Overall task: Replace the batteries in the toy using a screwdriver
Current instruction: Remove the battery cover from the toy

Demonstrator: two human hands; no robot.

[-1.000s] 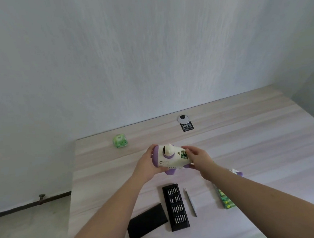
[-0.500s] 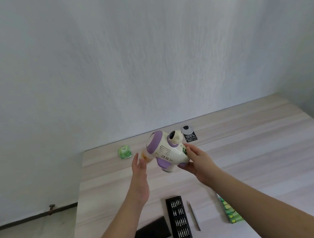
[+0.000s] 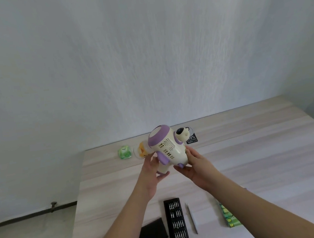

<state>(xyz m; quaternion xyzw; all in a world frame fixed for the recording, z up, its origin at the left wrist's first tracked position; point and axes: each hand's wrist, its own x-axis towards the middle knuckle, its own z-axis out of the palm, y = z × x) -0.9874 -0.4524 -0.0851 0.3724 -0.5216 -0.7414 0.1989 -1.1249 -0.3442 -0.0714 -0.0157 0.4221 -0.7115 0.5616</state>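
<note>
Holding the toy (image 3: 166, 148) above the table (image 3: 250, 148), left hand (image 3: 151, 173) and right hand (image 3: 196, 164) each with a grip round it

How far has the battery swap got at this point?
Done: nothing visible; no screw or cover is seen off. In hand: both the left hand and right hand hold the toy raised above the table. Left: the screwdriver, bit case and green batteries lie untouched.

The toy (image 3: 167, 148) has been lifted off the surface (image 3: 250, 148) and tipped up, and the left hand (image 3: 149, 174), which briefly let go, now holds it again beside the right hand (image 3: 198, 167)
</note>
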